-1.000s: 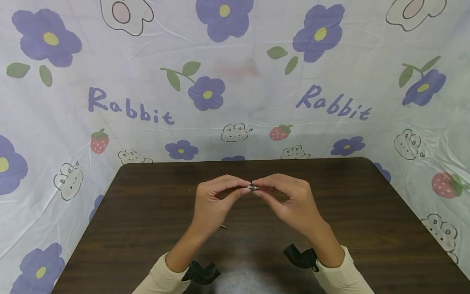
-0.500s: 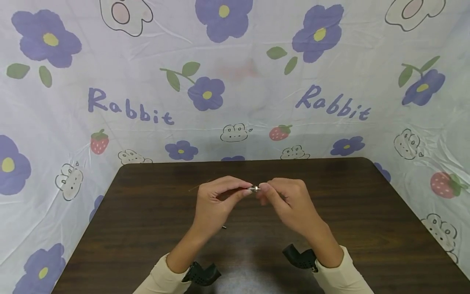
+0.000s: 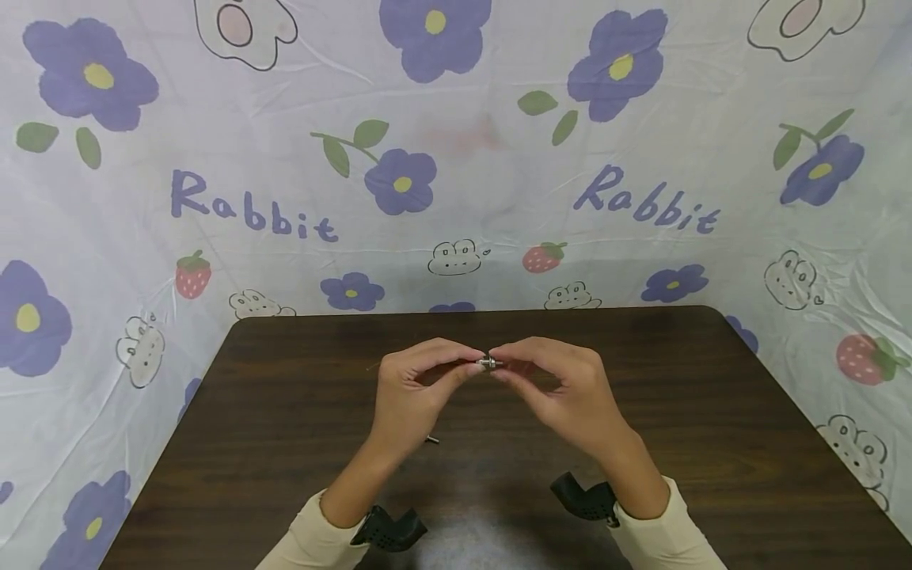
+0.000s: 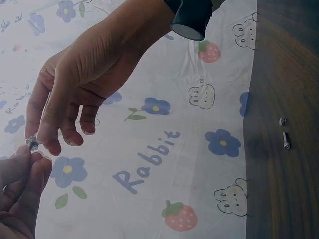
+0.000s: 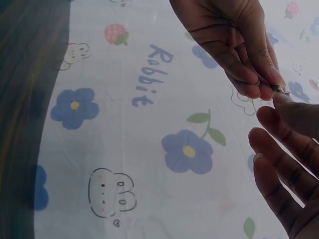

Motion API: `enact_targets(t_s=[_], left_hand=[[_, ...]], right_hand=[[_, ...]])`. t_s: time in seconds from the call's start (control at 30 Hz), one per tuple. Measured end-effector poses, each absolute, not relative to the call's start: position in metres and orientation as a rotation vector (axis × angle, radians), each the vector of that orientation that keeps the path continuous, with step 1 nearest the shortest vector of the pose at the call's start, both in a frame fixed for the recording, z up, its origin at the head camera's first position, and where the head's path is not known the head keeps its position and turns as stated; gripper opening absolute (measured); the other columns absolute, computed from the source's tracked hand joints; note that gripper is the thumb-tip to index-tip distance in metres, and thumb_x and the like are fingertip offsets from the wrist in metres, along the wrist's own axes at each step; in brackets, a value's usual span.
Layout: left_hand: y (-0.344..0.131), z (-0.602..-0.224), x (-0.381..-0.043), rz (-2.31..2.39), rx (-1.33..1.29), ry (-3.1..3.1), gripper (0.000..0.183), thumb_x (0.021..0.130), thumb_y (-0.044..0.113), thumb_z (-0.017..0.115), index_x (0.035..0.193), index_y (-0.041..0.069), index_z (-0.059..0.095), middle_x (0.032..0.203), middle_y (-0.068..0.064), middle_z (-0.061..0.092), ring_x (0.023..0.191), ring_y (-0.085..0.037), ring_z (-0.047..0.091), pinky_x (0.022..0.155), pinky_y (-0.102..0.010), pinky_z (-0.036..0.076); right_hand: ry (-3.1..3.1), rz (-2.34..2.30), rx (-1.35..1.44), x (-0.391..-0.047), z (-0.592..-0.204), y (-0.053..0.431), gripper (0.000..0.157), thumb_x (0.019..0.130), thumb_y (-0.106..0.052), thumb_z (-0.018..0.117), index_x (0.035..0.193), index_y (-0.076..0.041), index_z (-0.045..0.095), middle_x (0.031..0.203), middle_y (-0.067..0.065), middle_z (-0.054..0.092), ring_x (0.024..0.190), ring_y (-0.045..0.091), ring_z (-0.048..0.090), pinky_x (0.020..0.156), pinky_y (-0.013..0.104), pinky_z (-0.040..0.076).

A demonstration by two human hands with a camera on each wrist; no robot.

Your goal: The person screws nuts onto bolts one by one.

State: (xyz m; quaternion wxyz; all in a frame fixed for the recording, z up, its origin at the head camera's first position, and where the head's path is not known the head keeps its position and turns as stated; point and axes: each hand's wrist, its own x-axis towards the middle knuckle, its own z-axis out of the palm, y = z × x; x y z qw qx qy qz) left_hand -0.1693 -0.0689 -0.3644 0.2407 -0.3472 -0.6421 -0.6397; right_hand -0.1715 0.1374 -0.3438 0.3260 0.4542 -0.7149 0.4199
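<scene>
In the head view, a small silver bolt [image 3: 481,362] lies level between both hands, held above the table. My left hand [image 3: 413,388] pinches its left end between thumb and index finger. Near the right end sits a metal nut [image 3: 492,362], with the thumb and index fingertips of my right hand [image 3: 566,388] on either side of it. In the left wrist view, the right hand's other fingers [image 4: 72,134] hang loose. The right wrist view shows the left hand [image 5: 234,45] with its fingers folded in; fingertips hide most of the bolt.
On the dark wood table [image 3: 285,475], a small screw [image 3: 433,439] lies beside the left wrist. The left wrist view shows that screw [image 4: 285,141] and a small round metal piece [image 4: 282,122] near it. A patterned cloth [image 3: 470,190] hangs behind the table.
The right thumb and fingers rolled past each other around the nut half a second ago, then returned to their earlier spread. The left hand keeps its pinch, almost still.
</scene>
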Motion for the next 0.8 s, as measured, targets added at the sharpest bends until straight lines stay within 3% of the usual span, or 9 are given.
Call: enact_targets(t_s=[0.1, 0.37, 0.5, 0.63, 0.73, 0.8], left_hand=[[-0.0690, -0.3648, -0.1693, -1.755, -0.957, -1.753, 0.015, 0.086, -0.007, 0.076, 0.098, 0.001, 0.078, 0.094, -0.009, 0.076, 0.084, -0.021, 0.072, 0.072, -0.039, 0.062], [-0.0679, -0.3659, -0.1690, -1.754, -0.974, -1.747, 0.015, 0.086, -0.007, 0.076, 0.098, 0.000, 0.078, 0.093, -0.009, 0.076, 0.083, -0.021, 0.073, 0.072, -0.039, 0.062], [-0.0673, -0.3670, -0.1689, -1.754, -0.969, -1.748, 0.015, 0.086, -0.007, 0.076, 0.098, 0.001, 0.078, 0.093, -0.009, 0.076, 0.082, -0.021, 0.073, 0.071, -0.042, 0.062], [-0.0674, -0.3675, -0.1694, -1.757, -0.959, -1.742, 0.015, 0.086, -0.007, 0.076, 0.098, 0.001, 0.078, 0.093, -0.009, 0.076, 0.083, -0.021, 0.073, 0.071, -0.039, 0.062], [-0.0678, -0.3667, -0.1698, -1.757, -0.958, -1.741, 0.015, 0.085, -0.007, 0.076, 0.098, 0.001, 0.078, 0.093, -0.009, 0.076, 0.084, -0.021, 0.073, 0.071, -0.040, 0.062], [-0.0678, -0.3662, -0.1701, -1.755, -0.963, -1.742, 0.015, 0.086, -0.007, 0.076, 0.098, 0.001, 0.078, 0.094, -0.009, 0.076, 0.084, -0.021, 0.073, 0.071, -0.041, 0.062]], right_hand=[[-1.882, 1.099, 1.179, -0.1717, -0.3449, 0.1370, 0.022, 0.097, -0.024, 0.071, 0.104, -0.004, 0.076, 0.095, 0.005, 0.076, 0.073, 0.011, 0.069, 0.067, 0.019, 0.057], [-1.996, 1.130, 1.126, -0.1697, -0.3471, 0.1357, 0.006, 0.097, -0.011, 0.071, 0.093, -0.009, 0.075, 0.082, -0.001, 0.073, 0.067, 0.008, 0.064, 0.062, 0.020, 0.054], [-2.074, 1.136, 1.077, -0.1686, -0.3488, 0.1350, 0.017, 0.097, -0.003, 0.067, 0.085, -0.013, 0.073, 0.072, -0.007, 0.067, 0.062, 0.005, 0.061, 0.060, 0.019, 0.052], [-2.089, 1.148, 1.056, -0.1669, -0.3474, 0.1356, 0.009, 0.092, -0.002, 0.073, 0.098, -0.010, 0.074, 0.081, -0.004, 0.072, 0.068, 0.007, 0.067, 0.063, 0.023, 0.056], [-2.038, 1.154, 1.087, -0.1668, -0.3459, 0.1365, 0.025, 0.085, -0.001, 0.081, 0.109, -0.005, 0.073, 0.092, 0.003, 0.076, 0.075, 0.012, 0.072, 0.066, 0.026, 0.060], [-1.998, 1.140, 1.113, -0.1678, -0.3460, 0.1368, 0.024, 0.087, -0.007, 0.081, 0.109, -0.003, 0.074, 0.095, 0.006, 0.076, 0.076, 0.014, 0.073, 0.067, 0.027, 0.060]])
